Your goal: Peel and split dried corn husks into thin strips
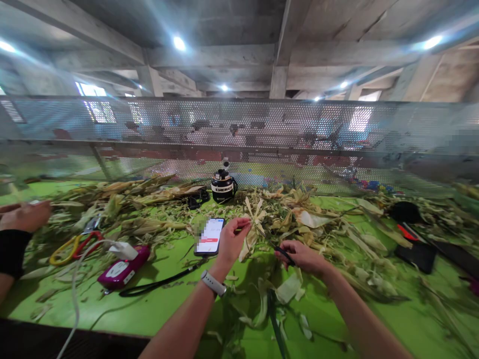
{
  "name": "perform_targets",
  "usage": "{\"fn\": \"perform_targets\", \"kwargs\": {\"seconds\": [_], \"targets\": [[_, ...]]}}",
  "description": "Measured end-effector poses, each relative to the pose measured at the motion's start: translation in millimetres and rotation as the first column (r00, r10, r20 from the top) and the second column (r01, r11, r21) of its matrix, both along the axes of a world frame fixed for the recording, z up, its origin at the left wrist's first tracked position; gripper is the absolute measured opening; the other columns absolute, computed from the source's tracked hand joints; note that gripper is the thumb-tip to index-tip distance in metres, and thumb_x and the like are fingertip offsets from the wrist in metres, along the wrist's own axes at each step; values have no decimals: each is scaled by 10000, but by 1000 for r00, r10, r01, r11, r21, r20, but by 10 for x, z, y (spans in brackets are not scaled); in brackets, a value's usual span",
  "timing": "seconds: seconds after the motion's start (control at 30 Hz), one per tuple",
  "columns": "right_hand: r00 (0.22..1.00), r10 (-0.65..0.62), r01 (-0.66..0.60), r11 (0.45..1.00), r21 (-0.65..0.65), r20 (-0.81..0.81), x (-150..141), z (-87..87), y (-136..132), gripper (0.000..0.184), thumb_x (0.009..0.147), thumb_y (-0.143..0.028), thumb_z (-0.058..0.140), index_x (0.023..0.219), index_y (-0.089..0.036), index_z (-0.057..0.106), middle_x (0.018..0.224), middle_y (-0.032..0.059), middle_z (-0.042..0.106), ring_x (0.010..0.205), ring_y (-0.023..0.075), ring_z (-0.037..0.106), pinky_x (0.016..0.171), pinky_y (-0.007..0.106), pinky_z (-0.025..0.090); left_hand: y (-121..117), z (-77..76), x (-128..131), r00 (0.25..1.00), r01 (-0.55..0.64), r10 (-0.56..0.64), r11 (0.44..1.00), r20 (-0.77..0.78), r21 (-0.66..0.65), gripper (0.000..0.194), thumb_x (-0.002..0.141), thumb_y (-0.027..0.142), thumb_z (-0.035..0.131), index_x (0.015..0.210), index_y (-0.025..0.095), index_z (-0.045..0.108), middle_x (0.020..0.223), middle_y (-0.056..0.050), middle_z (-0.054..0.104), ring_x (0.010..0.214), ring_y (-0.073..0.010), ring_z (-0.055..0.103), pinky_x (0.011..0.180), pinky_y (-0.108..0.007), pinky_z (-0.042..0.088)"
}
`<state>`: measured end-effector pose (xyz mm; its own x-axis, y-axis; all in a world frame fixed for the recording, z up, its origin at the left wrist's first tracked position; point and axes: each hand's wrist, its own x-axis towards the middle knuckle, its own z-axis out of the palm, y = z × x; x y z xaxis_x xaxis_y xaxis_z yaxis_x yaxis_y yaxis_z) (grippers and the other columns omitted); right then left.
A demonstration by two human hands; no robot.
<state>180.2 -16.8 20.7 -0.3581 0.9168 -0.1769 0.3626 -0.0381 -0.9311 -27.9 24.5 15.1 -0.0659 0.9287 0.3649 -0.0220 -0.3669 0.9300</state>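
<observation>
My left hand [234, 240], with a pale watch on its wrist, pinches a flower shape cut from dry corn husk [255, 213]. Its narrow petals spread upward beyond my fingertips. Fingers of my right hand [301, 257] are wrapped round the dark handles of scissors [285, 255]. The blades point up and left toward the flower's lower part; whether they touch it I cannot tell. Under my hands, cut husk scraps [290, 286] lie on the green tabletop [168, 311]. A lit phone [210, 236] rests just left of my left hand.
Husk piles [145, 209] run along the back, before a perforated metal screen [262, 129]. A black jar [222, 187] stands there. At left are a purple power bank [125, 268] with a white cable, red-and-yellow-handled scissors [75, 248] and another person's hand [28, 217]. A red-and-black cutter [408, 231] lies right.
</observation>
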Motion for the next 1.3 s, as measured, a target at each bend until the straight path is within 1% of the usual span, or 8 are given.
{"fn": "perform_targets", "kwargs": {"seconds": [0.2,0.3,0.5,0.67,0.83,1.03,1.23,1.3], "targets": [[999,23,-23,1000,10,-46,52,-32,-1,474,664,-610,645,668,-158,503,553,-30,537,490,73,451,483,208,279,6,3,11,1000,16,-16,1000,9,-8,184,666,265,699,816,163,671,821,-57,706,781,-171,648,739,-293,503],[997,31,-32,999,-6,-71,51,-17,-21,512,649,-648,634,680,-152,513,558,-29,537,480,67,438,469,205,244,-7,14,24,997,53,-50,998,66,-32,216,653,260,711,838,160,664,837,-59,706,798,-167,645,765,-297,495],[980,52,-56,998,-16,-190,34,55,-91,546,630,-674,631,700,-139,549,586,-12,547,507,82,457,476,216,244,-55,46,44,966,170,-144,980,216,-105,332,622,287,744,908,150,645,801,-49,696,756,-147,635,747,-283,488],[965,67,-74,997,-21,-253,58,9,-90,556,651,-682,607,734,-133,570,610,1,559,510,83,456,462,215,236,-110,76,60,935,250,-210,962,287,-110,393,605,291,763,949,167,620,790,-29,697,766,-132,633,759,-260,477],[942,67,-88,995,-48,-330,50,-40,-98,579,641,-704,596,740,-134,594,614,3,564,504,78,433,491,214,294,-152,98,76,924,264,-221,959,312,-101,438,600,304,773,980,171,602,802,-39,709,783,-149,646,778,-283,482],[921,56,-80,996,-46,-386,22,-7,-127,550,643,-675,624,730,-132,597,640,6,565,530,77,458,501,201,318,-161,109,88,913,280,-233,955,335,-101,446,582,308,781,969,175,602,776,-26,706,751,-133,637,761,-267,481],[925,21,-51,996,-71,-379,-13,-4,-101,544,545,-645,715,645,-146,521,590,-33,504,456,53,419,443,194,310,-135,74,72,930,255,-212,961,301,-109,445,589,302,775,984,179,613,810,-35,710,787,-149,645,767,-271,480],[939,62,-89,994,-67,-338,13,17,-106,519,540,-605,739,633,-149,509,573,-40,499,446,52,425,439,189,312,-105,45,57,930,248,-205,963,305,-109,441,599,298,771,992,178,613,821,-37,709,783,-147,644,770,-275,483]]}}
